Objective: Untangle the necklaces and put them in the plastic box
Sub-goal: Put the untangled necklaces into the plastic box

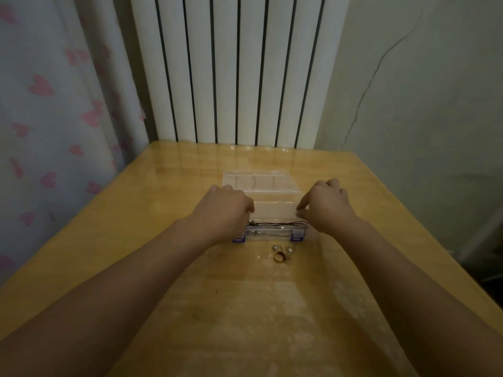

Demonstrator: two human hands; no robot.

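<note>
A clear plastic box [275, 210] with purple latches stands open in the middle of the wooden table, its lid [258, 180] laid back on the far side. A dark-corded necklace [280, 223] lies stretched along the box's near compartment. My left hand [223, 210] is at the box's left end, fingers curled down over its edge; what the fingertips hold is hidden. My right hand [324, 205] is at the right end, with thumb and forefinger pinched together at the box's right wall.
Three rings [283, 251] lie on the table [136, 213] just in front of the box. A white radiator [239, 69] stands behind the table's far edge, a heart-patterned curtain [54, 104] hangs at the left and a cracked wall at the right.
</note>
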